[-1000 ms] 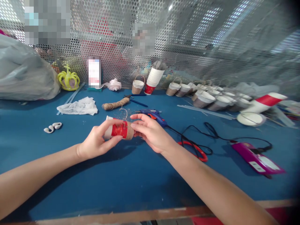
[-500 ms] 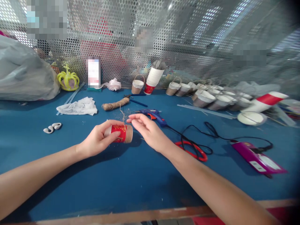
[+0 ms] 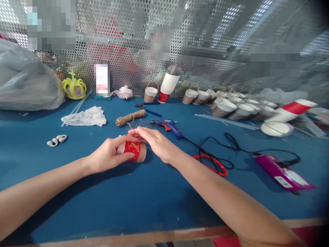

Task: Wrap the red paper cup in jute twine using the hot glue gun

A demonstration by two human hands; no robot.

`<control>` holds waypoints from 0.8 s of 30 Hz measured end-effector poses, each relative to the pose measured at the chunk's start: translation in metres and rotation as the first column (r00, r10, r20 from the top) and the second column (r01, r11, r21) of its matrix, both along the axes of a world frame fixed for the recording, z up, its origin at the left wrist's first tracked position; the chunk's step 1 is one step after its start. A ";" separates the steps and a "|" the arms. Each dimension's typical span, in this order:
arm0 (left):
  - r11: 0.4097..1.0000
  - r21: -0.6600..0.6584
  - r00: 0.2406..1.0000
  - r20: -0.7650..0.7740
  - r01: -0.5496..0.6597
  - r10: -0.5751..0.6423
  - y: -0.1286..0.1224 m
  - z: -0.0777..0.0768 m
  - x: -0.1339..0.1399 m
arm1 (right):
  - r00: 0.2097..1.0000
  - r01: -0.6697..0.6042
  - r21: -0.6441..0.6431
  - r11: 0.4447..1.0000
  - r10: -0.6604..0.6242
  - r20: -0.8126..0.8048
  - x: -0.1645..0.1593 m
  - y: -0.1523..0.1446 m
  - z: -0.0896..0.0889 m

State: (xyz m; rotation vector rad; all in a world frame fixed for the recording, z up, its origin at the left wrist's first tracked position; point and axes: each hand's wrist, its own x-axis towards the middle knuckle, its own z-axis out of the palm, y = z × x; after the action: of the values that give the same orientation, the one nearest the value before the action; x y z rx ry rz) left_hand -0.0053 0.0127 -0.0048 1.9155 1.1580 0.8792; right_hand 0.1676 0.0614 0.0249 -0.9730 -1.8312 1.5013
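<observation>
A red and white paper cup (image 3: 132, 150) lies on its side above the table, brown twine wound round its right end. My left hand (image 3: 109, 154) is wrapped round it, thumb in front and fingers over the top. My right hand (image 3: 154, 142) reaches over the cup from the right, its fingers stretched out and close to or touching the cup's upper side. Just behind the hands rests a roll of twine (image 3: 130, 117), with a strand running from it towards the right fingertips. The strand's end is hidden by the fingers.
Right of my hands lie a blue glue gun (image 3: 169, 126), its black cord and a purple power strip (image 3: 280, 171). Pliers (image 3: 149, 108) lie behind. White cloth (image 3: 86, 116) and earbuds (image 3: 57, 140) sit left. Stacked cups (image 3: 169, 82) and several small buckets (image 3: 223, 106) line the back.
My right hand has moved left, over the top of the cup. The cup has turned in my left hand. The twine roll has shifted a little to the right and rotated.
</observation>
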 end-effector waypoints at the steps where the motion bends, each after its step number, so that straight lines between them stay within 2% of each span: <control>1: 0.999 -0.030 1.000 -0.008 -0.012 0.012 0.001 0.000 0.000 | 1.000 -0.007 -0.010 1.000 0.007 0.000 0.000 0.000 0.000; 7: 0.999 0.016 0.993 -0.103 -0.052 0.053 -0.002 0.002 0.001 | 0.997 -0.037 0.020 0.999 0.036 0.072 -0.001 0.005 0.001; 9: 0.998 -0.009 0.997 -0.056 -0.061 0.060 -0.004 0.003 0.003 | 0.990 -0.022 0.120 0.992 0.005 0.140 0.005 0.011 0.004; 11: 0.996 -0.048 0.997 0.008 -0.071 0.072 -0.004 0.002 0.004 | 0.957 0.045 0.310 0.950 -0.130 0.261 0.016 0.021 0.008; 12: 0.995 -0.061 0.996 0.034 -0.079 0.081 -0.005 0.002 0.005 | 0.908 0.083 0.421 0.903 -0.242 0.342 0.023 0.028 0.009; 13: 0.994 -0.072 0.995 0.053 -0.085 0.089 -0.005 0.001 0.006 | 0.816 0.111 0.521 0.846 -0.377 0.438 0.032 0.035 0.011; 14: 0.993 -0.079 0.993 0.066 -0.090 0.095 -0.004 0.000 0.006 | 0.664 0.113 0.594 0.796 -0.505 0.551 0.041 0.042 0.012; 16: 0.992 -0.085 0.991 0.078 -0.098 0.105 -0.004 -0.002 0.006 | 0.530 0.139 0.617 0.774 -0.584 0.614 0.059 0.056 0.010; 18: 0.991 -0.086 0.990 0.080 -0.106 0.113 -0.004 -0.003 0.007 | 0.446 0.141 0.585 0.799 -0.579 0.683 0.075 0.068 0.006; 21: 0.988 -0.062 0.988 0.064 -0.139 0.143 -0.003 -0.002 0.007 | 0.408 0.144 0.487 0.861 -0.500 0.764 0.088 0.080 -0.006; 24: 0.985 -0.003 0.985 0.028 -0.171 0.171 -0.003 0.000 0.005 | 0.431 0.190 0.455 0.870 -0.490 0.757 0.089 0.086 -0.017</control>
State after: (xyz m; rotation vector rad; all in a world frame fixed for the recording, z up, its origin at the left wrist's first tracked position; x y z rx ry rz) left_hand 0.0002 0.0093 -0.0045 1.8172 1.3206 0.9937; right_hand 0.2566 0.1474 0.0083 -2.0321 -2.1730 0.3755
